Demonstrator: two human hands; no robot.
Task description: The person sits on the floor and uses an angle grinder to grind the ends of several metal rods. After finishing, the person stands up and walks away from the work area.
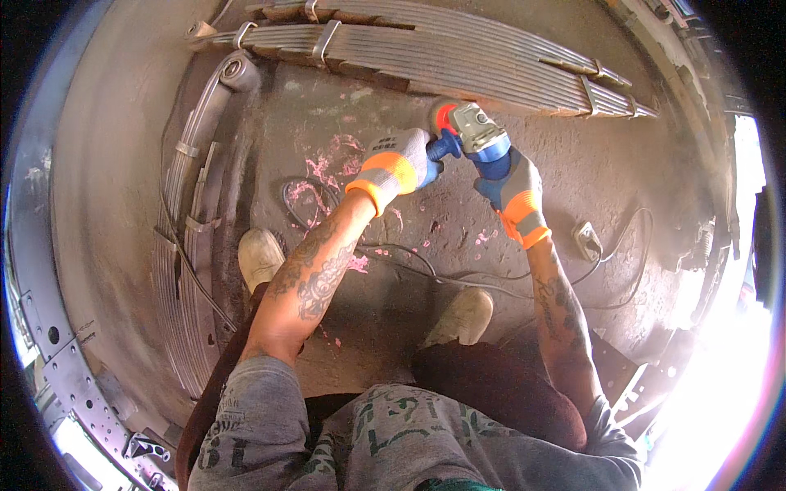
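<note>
Holding angle grinder [481,133] just beside nearer leaf-spring stack [483,79]: left hand [403,164] closed around side handle [444,146], right hand [512,192] around body. Better: both grips firm, disc [445,117] steady, cord [483,286] well apart.

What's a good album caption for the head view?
Gloved left hand and right hand hold an angle grinder near leaf springs.

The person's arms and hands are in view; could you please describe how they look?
The left hand and right hand wear grey gloves with blue fingers and grey-banded orange cuffs. Dark tattoos mark both forearms; the sleeves are grey, the left bearing dark lettering.
</note>
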